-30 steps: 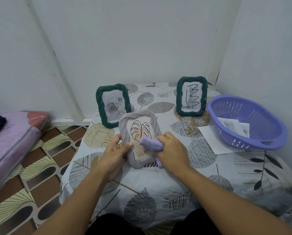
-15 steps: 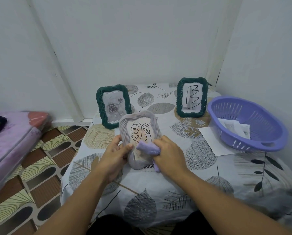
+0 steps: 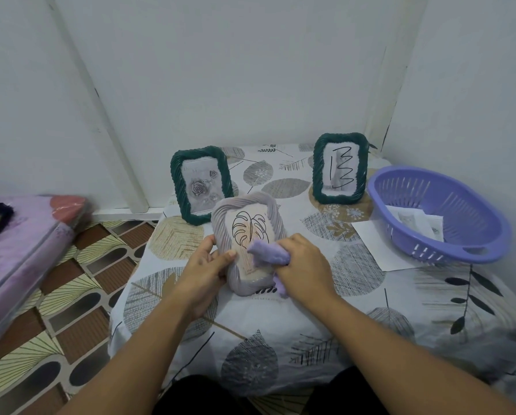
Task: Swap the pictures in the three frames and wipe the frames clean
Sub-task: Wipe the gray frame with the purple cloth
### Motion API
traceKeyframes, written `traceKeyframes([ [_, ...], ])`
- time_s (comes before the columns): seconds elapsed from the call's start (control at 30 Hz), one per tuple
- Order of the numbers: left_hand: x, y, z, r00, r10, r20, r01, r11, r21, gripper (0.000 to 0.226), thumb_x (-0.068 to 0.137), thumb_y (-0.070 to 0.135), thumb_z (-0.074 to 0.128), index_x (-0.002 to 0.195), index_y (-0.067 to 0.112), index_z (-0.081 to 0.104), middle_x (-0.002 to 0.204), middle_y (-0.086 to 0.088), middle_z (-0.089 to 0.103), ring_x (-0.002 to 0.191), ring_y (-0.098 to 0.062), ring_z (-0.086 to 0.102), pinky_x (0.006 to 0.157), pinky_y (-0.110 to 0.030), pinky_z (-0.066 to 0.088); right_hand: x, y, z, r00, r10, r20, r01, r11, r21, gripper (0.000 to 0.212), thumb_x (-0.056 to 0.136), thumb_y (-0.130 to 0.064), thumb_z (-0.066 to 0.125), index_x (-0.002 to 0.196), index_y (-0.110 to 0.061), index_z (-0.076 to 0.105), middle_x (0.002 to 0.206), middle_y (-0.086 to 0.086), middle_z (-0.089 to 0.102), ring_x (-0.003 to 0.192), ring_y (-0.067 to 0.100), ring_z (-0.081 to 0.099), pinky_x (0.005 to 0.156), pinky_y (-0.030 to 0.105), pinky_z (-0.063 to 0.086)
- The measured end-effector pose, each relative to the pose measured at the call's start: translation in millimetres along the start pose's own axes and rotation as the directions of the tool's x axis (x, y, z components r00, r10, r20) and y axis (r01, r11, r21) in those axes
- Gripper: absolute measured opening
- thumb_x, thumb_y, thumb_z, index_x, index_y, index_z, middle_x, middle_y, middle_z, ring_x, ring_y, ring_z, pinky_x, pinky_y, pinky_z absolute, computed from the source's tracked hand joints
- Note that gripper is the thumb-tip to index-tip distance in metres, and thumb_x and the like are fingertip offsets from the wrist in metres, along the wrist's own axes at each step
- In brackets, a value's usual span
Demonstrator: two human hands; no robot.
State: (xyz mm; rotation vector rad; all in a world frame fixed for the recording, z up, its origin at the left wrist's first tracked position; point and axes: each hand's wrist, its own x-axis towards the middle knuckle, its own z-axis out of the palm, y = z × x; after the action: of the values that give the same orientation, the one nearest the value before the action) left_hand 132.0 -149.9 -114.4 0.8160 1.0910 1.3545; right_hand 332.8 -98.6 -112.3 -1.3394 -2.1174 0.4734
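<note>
table (image 3: 325,348): covered in a leaf-print cloth, it carries everything listed below and fills the corner in front of you.

basket (image 3: 487,253): lilac, slotted, at your far right on the table, with loose paper prints inside; a white sheet (image 3: 370,244) lies partly under its near rim.

left green frame (image 3: 176,187): stands upright at the back, rose picture facing you, just behind the frame you are working on.

right green frame (image 3: 316,175): stands upright at the back right, black zigzag drawing inside, well apart from your hands.

grey frame (image 3: 221,217): the item in hand. it stands tilted back between your two hands, long axis running away from you and slightly up, leaf drawing facing you. its lower edge sits on the table nearest you.

left hand (image 3: 204,268): wraps the frame's left edge, thumb across the front rim, steadying it.

right hand (image 3: 303,266): fingers curled round the cloth, pressing it onto the lower right of the frame's face.

cloth (image 3: 267,253): small, lilac, bunched, touching the glass below the leaf drawing.

relation to note: the unwiped upper part of the face lies up and away from your right hand, along the frame's long axis, so your next stroke likely runs upward while your left hand braces.
</note>
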Motion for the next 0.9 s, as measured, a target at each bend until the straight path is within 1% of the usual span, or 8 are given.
traceKeyframes([
  [0.07,0,0,0,1.0,0.001,0.0,-0.001,1.0,-0.004,0.036,0.102,0.002,0.055,0.137,0.01,0.05,0.127,-0.023,0.07,0.118,-0.04,0.067,0.099,-0.051,0.055,0,-2,0,1.0,0.013,-0.028,-0.012,1.0,0.019,0.008,0.076,-0.018,0.067,0.083,-0.022,0.064,0.088,-0.011,0.051,0.073,0.017,0.057,0.061,0.034,0.048],
  [0.17,0,1,0,1.0,0.0,-0.003,0.0,1.0,0.0,0.035,0.101,0.002,0.055,0.135,0.009,0.051,0.126,-0.025,0.069,0.116,-0.04,0.068,0.093,-0.048,0.059,-9,-11,6,0.992,-0.104,0.075,0.107,0.993,-0.04,0.018,0.072,-0.012,0.065,0.079,-0.023,0.053,0.087,-0.01,0.048,0.077,0.021,0.056,0.059,0.031,0.038],
  [0.23,0,1,0,1.0,0.002,-0.005,-0.002,1.0,0.008,0.034,0.101,0.002,0.055,0.135,0.009,0.051,0.125,-0.026,0.069,0.114,-0.04,0.069,0.09,-0.046,0.06,-9,-9,7,0.985,-0.136,0.107,0.145,0.987,-0.075,0.018,0.071,-0.012,0.065,0.084,-0.022,0.058,0.088,-0.01,0.046,0.08,0.021,0.056,0.058,0.03,0.035],
  [0.33,-1,1,0,1.0,0.006,0.004,-0.006,1.0,0.0,0.036,0.102,0.001,0.055,0.136,0.009,0.05,0.126,-0.023,0.069,0.118,-0.04,0.067,0.095,-0.048,0.058,0,-4,1,0.999,-0.045,0.012,0.045,0.998,-0.036,0.016,0.067,-0.019,0.064,0.082,-0.02,0.06,0.088,-0.012,0.047,0.075,0.02,0.054,0.052,0.028,0.03],
  [0.53,-2,3,2,1.0,0.004,0.0,-0.004,1.0,-0.007,0.034,0.101,0.001,0.055,0.134,0.009,0.051,0.125,-0.025,0.069,0.116,-0.04,0.068,0.09,-0.043,0.061,-6,-8,10,0.982,-0.171,0.08,0.179,0.979,-0.095,0.022,0.07,-0.012,0.065,0.09,-0.021,0.062,0.095,-0.006,0.054,0.084,0.025,0.059,0.061,0.031,0.041],
  [0.7,-3,3,2,1.0,0.011,0.016,-0.011,1.0,-0.016,0.037,0.102,0.001,0.054,0.137,0.01,0.05,0.126,-0.022,0.07,0.118,-0.038,0.067,0.093,-0.045,0.06,6,1,2,0.997,-0.055,-0.06,0.052,0.997,-0.056,0.019,0.071,-0.012,0.067,0.081,-0.025,0.057,0.089,-0.011,0.05,0.073,0.02,0.055,0.054,0.029,0.036],
  [0.8,-2,3,2,1.0,0.006,0.013,-0.006,1.0,-0.005,0.036,0.102,0.001,0.054,0.137,0.009,0.049,0.126,-0.024,0.069,0.12,-0.042,0.065,0.096,-0.049,0.058,-5,-5,11,0.976,-0.216,0.029,0.218,0.97,-0.107,0.024,0.069,-0.014,0.068,0.09,-0.022,0.065,0.093,-0.006,0.055,0.077,0.024,0.059,0.058,0.034,0.047],
  [0.9,-2,3,1,1.0,0.006,0.014,-0.007,1.0,0.019,0.035,0.103,0.001,0.053,0.136,0.01,0.05,0.126,-0.025,0.069,0.119,-0.043,0.065,0.097,-0.05,0.058,-4,-5,13,0.967,-0.251,0.045,0.254,0.96,-0.121,0.025,0.071,-0.019,0.07,0.094,-0.025,0.066,0.092,-0.007,0.055,0.077,0.024,0.061,0.058,0.034,0.048],
])
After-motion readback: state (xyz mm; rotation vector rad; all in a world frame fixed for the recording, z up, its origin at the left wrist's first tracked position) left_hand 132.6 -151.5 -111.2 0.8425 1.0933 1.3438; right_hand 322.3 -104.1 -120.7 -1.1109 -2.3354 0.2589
